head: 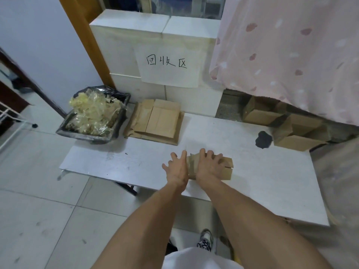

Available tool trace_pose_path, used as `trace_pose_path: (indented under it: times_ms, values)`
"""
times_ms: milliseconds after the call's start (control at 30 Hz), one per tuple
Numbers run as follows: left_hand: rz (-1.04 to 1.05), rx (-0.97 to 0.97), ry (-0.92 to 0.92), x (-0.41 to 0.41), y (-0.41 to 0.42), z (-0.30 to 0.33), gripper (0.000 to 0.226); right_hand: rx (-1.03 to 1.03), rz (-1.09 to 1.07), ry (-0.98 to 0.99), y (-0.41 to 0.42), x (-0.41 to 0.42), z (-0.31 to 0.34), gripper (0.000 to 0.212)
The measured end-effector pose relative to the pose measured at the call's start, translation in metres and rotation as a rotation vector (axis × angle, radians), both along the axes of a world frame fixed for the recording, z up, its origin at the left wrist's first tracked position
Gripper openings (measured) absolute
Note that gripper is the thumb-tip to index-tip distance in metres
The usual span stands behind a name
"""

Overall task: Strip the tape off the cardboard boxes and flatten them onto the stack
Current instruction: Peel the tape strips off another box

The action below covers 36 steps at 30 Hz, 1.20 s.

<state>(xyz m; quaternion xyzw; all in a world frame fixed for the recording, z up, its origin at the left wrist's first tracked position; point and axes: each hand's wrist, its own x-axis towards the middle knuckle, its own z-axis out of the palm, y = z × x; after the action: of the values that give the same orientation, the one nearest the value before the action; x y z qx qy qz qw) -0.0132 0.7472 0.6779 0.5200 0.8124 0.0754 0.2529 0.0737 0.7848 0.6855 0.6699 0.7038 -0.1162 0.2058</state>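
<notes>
A small cardboard box (225, 168) lies on the white table (136, 158) near its middle. My right hand (207, 166) rests on top of it with fingers spread and curled over its upper edge. My left hand (177, 167) is open, fingers spread, against the box's left side. A stack of flattened cardboard (159, 121) lies at the table's far edge. Whether tape remains on the box cannot be seen.
A black-lined bin (93, 113) heaped with stripped clear tape sits left of the stack. Several unflattened boxes (291, 129) wait on the floor at the right, under a pink curtain (291, 55). White blocks with a paper sign (167, 63) stand behind. A black blob (263, 139) lies on the table's right.
</notes>
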Motion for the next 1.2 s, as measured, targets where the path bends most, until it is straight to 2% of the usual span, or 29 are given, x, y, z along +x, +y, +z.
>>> trace_pose_path:
  times_ms: [67,167,433,533,667,833,1033,1200]
  values:
    - [-0.009,-0.026,0.079,-0.005,-0.005,-0.007,0.054,0.009,-0.003,-0.022,0.001,0.005,0.004,0.099]
    - [-0.007,-0.036,0.138,-0.01,-0.008,-0.016,0.055,0.028,-0.007,-0.038,0.004,0.011,0.008,0.094]
    - [0.053,-0.068,0.146,-0.008,-0.003,-0.013,0.049,0.012,-0.045,-0.063,0.006,0.026,0.006,0.091]
    - [0.05,-0.022,0.066,-0.006,0.004,-0.008,0.047,0.005,-0.056,-0.045,0.003,0.034,-0.004,0.093]
    - [0.015,0.04,0.027,0.005,0.006,-0.003,0.03,0.005,0.01,-0.019,-0.007,0.026,-0.013,0.103]
    - [-0.06,0.116,0.052,0.024,0.007,-0.006,0.019,0.027,0.201,-0.038,-0.013,0.015,-0.017,0.09]
    - [-0.064,0.168,0.071,0.027,0.014,-0.017,0.023,-0.031,0.085,0.022,-0.018,0.022,-0.032,0.098]
    - [-0.066,0.314,0.066,0.038,0.03,-0.015,0.02,0.017,0.059,-0.017,-0.019,0.015,-0.045,0.092]
